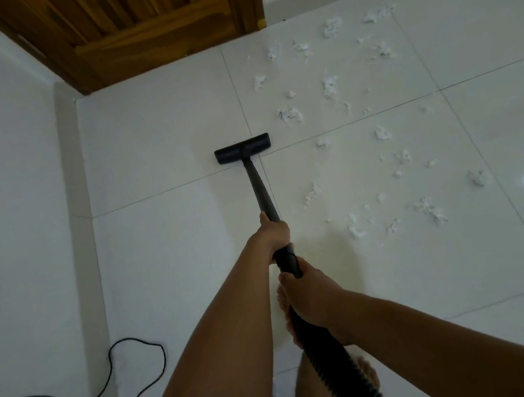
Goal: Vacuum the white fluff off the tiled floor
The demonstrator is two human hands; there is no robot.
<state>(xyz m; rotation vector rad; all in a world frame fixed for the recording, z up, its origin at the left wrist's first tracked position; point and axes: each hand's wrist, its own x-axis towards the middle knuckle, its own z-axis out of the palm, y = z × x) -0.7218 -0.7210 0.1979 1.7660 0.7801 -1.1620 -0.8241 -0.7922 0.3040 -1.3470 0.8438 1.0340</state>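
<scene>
White fluff lies scattered on the tiled floor right of the nozzle, near a wooden door. Left hand and right hand both grasp the wand.

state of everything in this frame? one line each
white fluff: scattered over tiled floor, not yet picked up
floor head: flat on floor, left of the fluff
wand: tilted, gripped by left hand
hose: upper end gripped by right hand
cord: loose, looped on floor
door: appears shut
</scene>
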